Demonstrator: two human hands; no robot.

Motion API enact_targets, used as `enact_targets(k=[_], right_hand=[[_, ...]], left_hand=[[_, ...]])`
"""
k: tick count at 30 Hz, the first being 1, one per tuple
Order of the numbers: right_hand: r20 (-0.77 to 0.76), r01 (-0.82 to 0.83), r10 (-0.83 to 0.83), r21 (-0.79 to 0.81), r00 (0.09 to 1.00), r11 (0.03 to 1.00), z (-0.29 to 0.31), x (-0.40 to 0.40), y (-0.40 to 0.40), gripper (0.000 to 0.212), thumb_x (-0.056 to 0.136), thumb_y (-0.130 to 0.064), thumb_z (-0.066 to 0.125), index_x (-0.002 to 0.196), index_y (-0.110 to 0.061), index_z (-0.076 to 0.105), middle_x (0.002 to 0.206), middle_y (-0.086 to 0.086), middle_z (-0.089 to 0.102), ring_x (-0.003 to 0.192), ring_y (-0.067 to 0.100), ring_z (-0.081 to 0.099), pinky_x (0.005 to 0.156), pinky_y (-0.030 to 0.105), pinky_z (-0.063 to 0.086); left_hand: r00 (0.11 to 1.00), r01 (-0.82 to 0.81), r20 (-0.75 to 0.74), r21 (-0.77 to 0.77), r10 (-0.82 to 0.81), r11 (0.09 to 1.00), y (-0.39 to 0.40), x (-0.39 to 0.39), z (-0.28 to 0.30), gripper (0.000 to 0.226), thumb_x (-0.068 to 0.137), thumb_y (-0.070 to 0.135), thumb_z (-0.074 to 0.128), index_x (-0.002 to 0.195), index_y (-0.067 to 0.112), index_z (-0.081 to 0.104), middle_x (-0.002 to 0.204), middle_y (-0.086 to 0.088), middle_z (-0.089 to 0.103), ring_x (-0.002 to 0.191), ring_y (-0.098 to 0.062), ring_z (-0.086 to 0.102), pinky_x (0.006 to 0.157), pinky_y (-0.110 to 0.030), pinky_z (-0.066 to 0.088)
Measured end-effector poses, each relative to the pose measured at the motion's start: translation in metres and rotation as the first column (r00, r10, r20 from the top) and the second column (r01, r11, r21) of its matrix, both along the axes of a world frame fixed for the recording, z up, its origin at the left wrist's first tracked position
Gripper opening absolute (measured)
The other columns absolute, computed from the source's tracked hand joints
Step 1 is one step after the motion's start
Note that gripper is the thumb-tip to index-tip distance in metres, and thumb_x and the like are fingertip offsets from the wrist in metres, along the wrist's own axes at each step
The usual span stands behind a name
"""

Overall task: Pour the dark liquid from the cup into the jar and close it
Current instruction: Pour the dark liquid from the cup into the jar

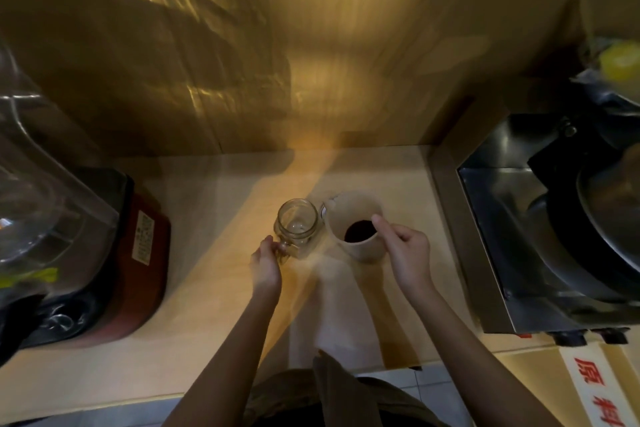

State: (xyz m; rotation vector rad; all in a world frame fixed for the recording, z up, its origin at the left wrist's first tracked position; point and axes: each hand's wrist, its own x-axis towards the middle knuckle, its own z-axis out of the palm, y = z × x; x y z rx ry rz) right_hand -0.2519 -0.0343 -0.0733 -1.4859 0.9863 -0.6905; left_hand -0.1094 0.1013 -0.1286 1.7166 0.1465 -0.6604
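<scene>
An open, empty clear glass jar (296, 226) with a side handle stands on the pale wooden counter (194, 305), near its middle. My left hand (267, 265) pinches that handle from the near side. Right beside the jar, touching or almost touching it, is a beige cup (356, 236) with dark liquid (359, 231) low inside. My right hand (405, 253) grips the cup's right rim and wall. The cup leans slightly toward me, and its base is on or just above the counter. No lid is visible.
A red-based blender (135, 253) with a clear jug (38, 191) stands at the left. A steel appliance (540, 218) with dark pans fills the right side. A wooden wall (311, 62) rises behind. A red-lettered label (595, 388) lies at the lower right.
</scene>
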Motion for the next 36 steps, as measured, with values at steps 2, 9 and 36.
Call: enact_targets(k=[2, 9, 36], right_hand=[[-0.022, 0.029, -0.030, -0.031, 0.999, 0.999, 0.004, 0.000, -0.006, 0.048, 0.085, -0.020, 0.068, 0.047, -0.003, 0.044, 0.051, 0.008, 0.030, 0.050, 0.017, 0.032, 0.049, 0.023, 0.030], [-0.101, 0.039, -0.057, -0.170, 0.993, 0.985, 0.004, 0.003, -0.023, 0.052, 0.084, -0.020, 0.070, 0.041, -0.009, 0.041, 0.043, 0.003, 0.029, 0.043, 0.010, 0.027, 0.044, 0.021, 0.025], [-0.304, -0.337, 0.185, -0.582, 0.934, 0.740, 0.154, 0.074, -0.077, 0.051, 0.084, -0.025, 0.065, 0.041, -0.003, 0.050, 0.046, 0.011, 0.037, 0.046, 0.023, 0.038, 0.055, 0.028, 0.037]], left_hand=[[1.000, 0.015, 0.021, 0.024, -0.016, 1.000, -0.005, -0.001, 0.001, 0.043, 0.094, 0.030, 0.032, 0.057, 0.013, 0.045, 0.062, -0.004, 0.047, 0.066, -0.020, 0.042, 0.070, -0.035, 0.030], [0.990, -0.123, -0.057, 0.136, 0.132, 0.983, -0.019, -0.001, -0.004, 0.043, 0.091, 0.030, 0.034, 0.086, -0.005, 0.058, 0.090, -0.032, 0.055, 0.090, -0.042, 0.050, 0.080, -0.045, 0.039], [0.824, 0.364, 0.376, 0.223, -0.424, 0.904, -0.007, 0.061, 0.140, 0.037, 0.088, 0.029, 0.040, 0.055, 0.014, 0.050, 0.064, -0.010, 0.050, 0.067, -0.027, 0.047, 0.066, -0.038, 0.039]])
